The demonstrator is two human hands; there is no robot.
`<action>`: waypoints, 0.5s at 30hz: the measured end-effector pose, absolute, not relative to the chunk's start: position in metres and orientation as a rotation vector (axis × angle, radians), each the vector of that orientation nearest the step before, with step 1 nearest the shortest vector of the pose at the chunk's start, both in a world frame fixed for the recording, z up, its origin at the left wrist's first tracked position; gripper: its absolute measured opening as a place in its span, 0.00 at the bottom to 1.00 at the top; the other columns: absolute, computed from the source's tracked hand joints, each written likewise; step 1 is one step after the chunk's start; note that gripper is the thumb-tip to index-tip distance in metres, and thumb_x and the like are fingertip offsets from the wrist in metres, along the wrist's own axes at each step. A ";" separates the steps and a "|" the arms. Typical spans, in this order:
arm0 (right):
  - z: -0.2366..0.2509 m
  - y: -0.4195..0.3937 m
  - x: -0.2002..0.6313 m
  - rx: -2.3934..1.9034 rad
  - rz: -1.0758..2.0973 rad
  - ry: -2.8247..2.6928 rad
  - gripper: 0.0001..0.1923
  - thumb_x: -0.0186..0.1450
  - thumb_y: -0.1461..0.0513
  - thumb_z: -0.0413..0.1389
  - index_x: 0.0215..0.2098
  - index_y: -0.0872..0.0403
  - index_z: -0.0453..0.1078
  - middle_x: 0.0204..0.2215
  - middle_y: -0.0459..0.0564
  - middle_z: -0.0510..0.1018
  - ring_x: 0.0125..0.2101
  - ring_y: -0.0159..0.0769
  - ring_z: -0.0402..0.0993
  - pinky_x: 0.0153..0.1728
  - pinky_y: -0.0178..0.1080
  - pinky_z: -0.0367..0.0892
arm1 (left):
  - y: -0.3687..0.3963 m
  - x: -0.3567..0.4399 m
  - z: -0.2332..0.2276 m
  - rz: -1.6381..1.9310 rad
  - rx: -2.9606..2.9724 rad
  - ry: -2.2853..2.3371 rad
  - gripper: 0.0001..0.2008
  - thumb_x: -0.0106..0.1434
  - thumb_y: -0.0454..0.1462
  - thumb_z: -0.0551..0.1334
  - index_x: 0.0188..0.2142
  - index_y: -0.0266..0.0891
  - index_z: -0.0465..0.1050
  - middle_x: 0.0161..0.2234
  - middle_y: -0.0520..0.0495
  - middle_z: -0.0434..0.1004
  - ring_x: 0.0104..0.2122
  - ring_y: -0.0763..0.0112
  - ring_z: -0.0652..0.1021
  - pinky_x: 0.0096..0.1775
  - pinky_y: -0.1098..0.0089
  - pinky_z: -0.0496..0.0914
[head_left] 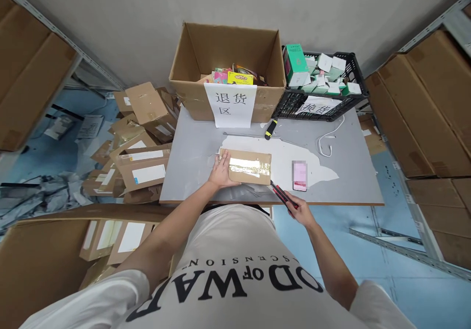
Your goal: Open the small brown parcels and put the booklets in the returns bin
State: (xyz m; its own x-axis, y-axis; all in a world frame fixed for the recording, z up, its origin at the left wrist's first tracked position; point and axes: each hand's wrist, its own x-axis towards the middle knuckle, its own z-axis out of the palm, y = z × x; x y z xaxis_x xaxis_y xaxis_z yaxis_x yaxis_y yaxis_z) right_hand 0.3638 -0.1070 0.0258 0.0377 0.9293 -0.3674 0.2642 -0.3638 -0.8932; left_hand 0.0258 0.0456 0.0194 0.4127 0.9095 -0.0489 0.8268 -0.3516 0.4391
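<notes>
A small brown cardboard parcel [250, 168] sealed with clear tape lies on the grey table [198, 172], near its front edge. My left hand [221, 172] rests flat on the parcel's left end, holding it down. My right hand [300, 210] grips a red and black utility knife [282, 195], whose tip points at the parcel's near right corner. A phone in a pink case [300, 176] lies just right of the parcel.
At the table's back stand a big open carton [224, 61] with a paper sign and a black crate [324, 103] of small boxes. A yellow-black tool [270, 128] and a white cable [327, 142] lie nearby. Parcels [140, 142] are piled at left; shelves flank both sides.
</notes>
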 end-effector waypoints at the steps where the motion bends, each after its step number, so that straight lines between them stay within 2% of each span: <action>1: 0.024 -0.112 0.361 -1.685 1.372 -1.208 0.34 0.59 0.46 0.56 0.57 0.56 0.67 0.18 0.44 0.69 0.13 0.28 0.56 0.13 0.34 0.57 | 0.046 0.026 0.019 0.288 2.276 1.487 0.64 0.41 0.59 0.65 0.66 0.27 0.37 0.67 0.28 0.39 0.66 0.47 0.44 0.63 0.49 0.40; 6: 0.018 -0.122 0.354 -1.703 1.362 -1.117 0.36 0.60 0.46 0.55 0.61 0.57 0.62 0.14 0.40 0.65 0.13 0.28 0.56 0.13 0.33 0.56 | 0.045 0.025 0.020 0.295 2.271 1.469 0.61 0.44 0.59 0.64 0.66 0.29 0.35 0.67 0.31 0.38 0.66 0.49 0.44 0.63 0.50 0.43; 9: 0.019 -0.127 0.361 -1.735 1.324 -1.088 0.37 0.59 0.46 0.55 0.60 0.58 0.62 0.14 0.40 0.65 0.13 0.28 0.57 0.14 0.34 0.57 | 0.043 0.026 0.022 0.291 2.214 1.506 0.59 0.46 0.58 0.64 0.67 0.33 0.37 0.68 0.34 0.38 0.66 0.45 0.44 0.61 0.47 0.48; 15: 0.011 -0.139 0.387 -1.808 1.211 -1.000 0.41 0.60 0.44 0.53 0.63 0.60 0.56 0.14 0.41 0.68 0.13 0.30 0.58 0.15 0.35 0.59 | 0.039 0.028 0.026 0.286 2.157 1.558 0.65 0.39 0.61 0.66 0.67 0.33 0.37 0.67 0.32 0.38 0.65 0.37 0.41 0.59 0.44 0.50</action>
State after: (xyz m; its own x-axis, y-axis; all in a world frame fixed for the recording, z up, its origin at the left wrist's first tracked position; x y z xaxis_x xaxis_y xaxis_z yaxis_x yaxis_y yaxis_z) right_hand 0.3867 -0.1389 0.0109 0.2544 0.8901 -0.3780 0.2028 -0.4313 -0.8791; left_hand 0.0279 0.0389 0.0259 0.3364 0.9367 -0.0977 0.8407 -0.2519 0.4794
